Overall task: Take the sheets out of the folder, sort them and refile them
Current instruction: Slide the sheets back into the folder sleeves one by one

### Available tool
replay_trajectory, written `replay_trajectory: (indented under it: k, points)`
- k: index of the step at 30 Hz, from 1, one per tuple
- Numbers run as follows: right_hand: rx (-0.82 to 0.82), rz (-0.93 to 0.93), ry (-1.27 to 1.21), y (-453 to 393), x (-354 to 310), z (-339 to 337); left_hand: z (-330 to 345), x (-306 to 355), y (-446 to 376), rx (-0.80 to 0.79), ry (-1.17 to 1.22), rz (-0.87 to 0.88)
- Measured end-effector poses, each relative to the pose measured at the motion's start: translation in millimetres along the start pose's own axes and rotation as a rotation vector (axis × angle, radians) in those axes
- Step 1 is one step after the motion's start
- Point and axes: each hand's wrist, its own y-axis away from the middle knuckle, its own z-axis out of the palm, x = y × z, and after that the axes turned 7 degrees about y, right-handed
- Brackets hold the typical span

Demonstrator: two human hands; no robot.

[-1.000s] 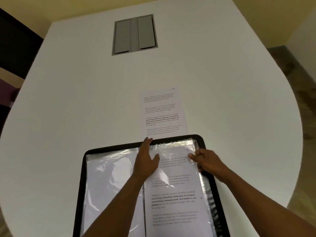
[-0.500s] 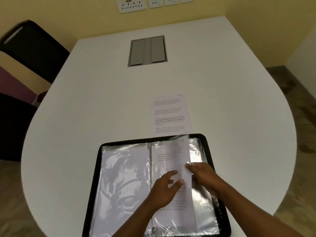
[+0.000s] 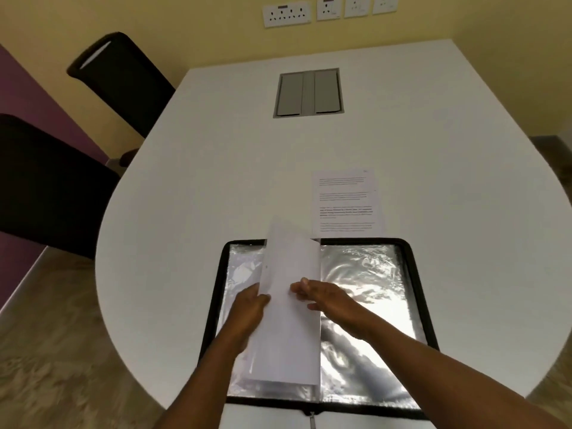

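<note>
**Two hands on one loose sheet, and plenty that can slip**

You've got the folder (image 3: pixel 411 308) lying open on the white table (image 3: pixel 216 156), its shiny plastic sleeves (image 3: pixel 365 274) facing up on both halves. Over the spine, you're holding a blank-side-up sheet (image 3: pixel 291 305), tilted and standing partly clear of the pockets, top edge poking past the folder's far rim. Your left hand (image 3: pixel 247 311) pinches its left edge, fingers tucked behind the paper. Your right hand (image 3: pixel 328 300) lies flat and open, fingertips pressing on the sheet's face rather than gripping it.

One printed page (image 3: pixel 345 202) is already out, lying on the table just beyond the folder's far edge.

Now the risks. That right hand only presses, so the real hold is a single edge pinch: pull fast and the paper could buckle or crease along the spine. Whether the lower end has fully left its sleeve I can't tell; if it hasn't, a sideways tug may snag or tear it, or drag the sleeve with it. Those sleeves look slick, so a dropped sheet could slide off. And it's face-down to you: set it down unchecked and your sort order may go wrong.
</note>
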Motion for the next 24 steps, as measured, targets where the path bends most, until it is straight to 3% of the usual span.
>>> replay_trajectory:
  k: [5,9,14,19,21,24]
  points:
    - [0.181,-0.089,0.586,-28,22,22,-43,-18,-17,0.137,-0.088,-0.021]
    - [0.087,-0.05,0.946,-42,50,31,-67,-41,-36,0.23,-0.181,-0.057]
    - [0.023,-0.078,1.192,-43,61,44,-69,-60,-41,0.321,-0.452,0.044]
    - [0.069,-0.112,1.257,-46,78,52,-55,-90,-47,0.218,-0.897,0.332]
    - [0.088,-0.129,1.271,-46,85,53,-48,-100,-53,0.135,-0.992,0.304]
    - [0.108,-0.173,1.258,-48,93,51,-40,-103,-60,0.172,-0.981,0.279]
